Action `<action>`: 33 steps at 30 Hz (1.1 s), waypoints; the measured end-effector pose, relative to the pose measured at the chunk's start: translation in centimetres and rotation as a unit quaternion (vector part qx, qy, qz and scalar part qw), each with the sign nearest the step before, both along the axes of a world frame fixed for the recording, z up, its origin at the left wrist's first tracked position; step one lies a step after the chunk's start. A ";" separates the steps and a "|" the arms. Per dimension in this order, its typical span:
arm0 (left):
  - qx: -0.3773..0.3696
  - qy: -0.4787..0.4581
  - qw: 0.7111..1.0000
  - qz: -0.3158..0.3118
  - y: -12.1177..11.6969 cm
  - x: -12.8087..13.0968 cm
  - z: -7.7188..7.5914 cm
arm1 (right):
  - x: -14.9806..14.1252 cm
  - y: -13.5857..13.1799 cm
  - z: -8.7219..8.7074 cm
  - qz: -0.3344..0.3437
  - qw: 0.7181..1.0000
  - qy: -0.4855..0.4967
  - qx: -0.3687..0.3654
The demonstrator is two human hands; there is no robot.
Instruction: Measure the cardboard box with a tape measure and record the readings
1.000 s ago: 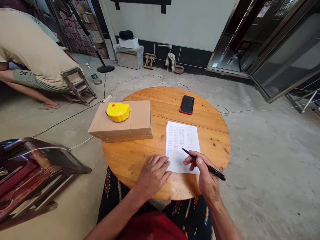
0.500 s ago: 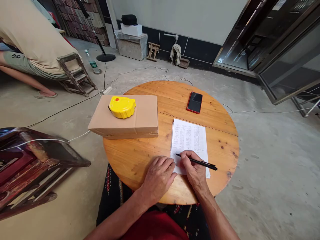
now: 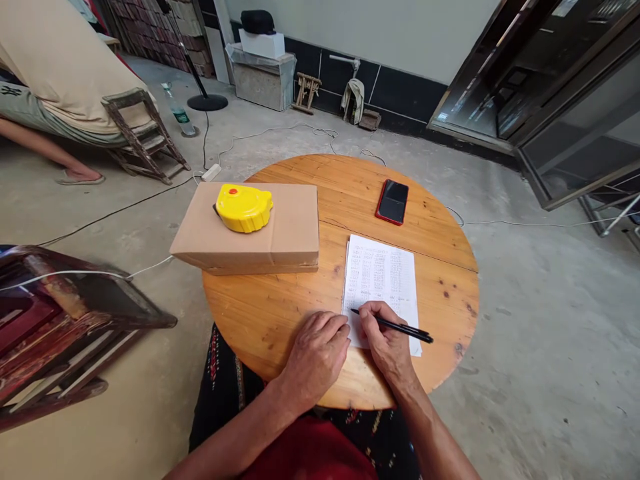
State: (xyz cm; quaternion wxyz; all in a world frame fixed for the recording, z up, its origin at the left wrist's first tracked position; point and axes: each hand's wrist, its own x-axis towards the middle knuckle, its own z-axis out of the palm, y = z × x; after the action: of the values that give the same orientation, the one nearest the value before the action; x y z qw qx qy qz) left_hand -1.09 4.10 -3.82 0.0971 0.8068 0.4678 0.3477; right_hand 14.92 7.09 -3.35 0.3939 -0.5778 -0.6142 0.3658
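Observation:
My right hand (image 3: 386, 339) grips a black pen (image 3: 406, 329) and rests on a stack of white paper (image 3: 407, 273). The pen slants, its tip at the left side of the sheet below columns of small handwriting. My left hand (image 3: 320, 350) lies palm down on the round wooden table (image 3: 280, 327), its fingertips at the paper's lower left edge. Those fingers are slightly bent and hold nothing. Beyond the paper lies a dark phone with a red case (image 3: 393, 201).
A cardboard box (image 3: 295, 227) on the table's left carries a yellow tape-measure-shaped object (image 3: 244, 209). A wooden chair (image 3: 75, 327) stands at left. Further back, a person (image 3: 65, 73) sits on a low wooden seat (image 3: 145, 133) near a plastic bottle (image 3: 181, 113). Cables (image 3: 280, 135) cross the floor.
The view has shifted slightly, so the box and left background sit a little further left. The pen tip stays near the same spot on the paper; both hands keep their pose.

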 end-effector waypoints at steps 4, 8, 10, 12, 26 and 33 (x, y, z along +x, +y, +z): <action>0.003 0.000 1.000 0.005 0.1 0.0 -0.1 | -0.1 -0.1 0.2 0.016 0.999 -0.030 0.024; -0.004 -0.002 1.000 0.011 0.0 0.0 -0.2 | -0.3 -0.2 0.4 0.020 0.996 -0.070 0.054; -0.008 -0.003 1.000 0.011 0.0 0.0 -0.2 | -0.3 -0.2 0.4 0.020 0.995 -0.077 0.060; -0.012 -0.003 1.000 0.011 0.0 0.0 -0.2 | -0.4 -0.2 0.5 0.021 0.995 -0.081 0.062; -0.021 -0.019 1.000 0.012 0.1 0.0 -0.2 | -0.7 0.1 0.8 0.025 0.992 -0.107 0.066; -0.019 -0.020 1.000 0.008 0.0 0.0 0.0 | -0.7 0.0 0.9 0.031 0.990 -0.118 0.070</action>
State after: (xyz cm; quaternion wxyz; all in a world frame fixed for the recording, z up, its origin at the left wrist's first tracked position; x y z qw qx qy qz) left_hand -1.12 4.12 -3.87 0.1192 0.7940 0.4786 0.3554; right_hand 14.22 7.05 -2.48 0.3466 -0.5690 -0.6977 0.2632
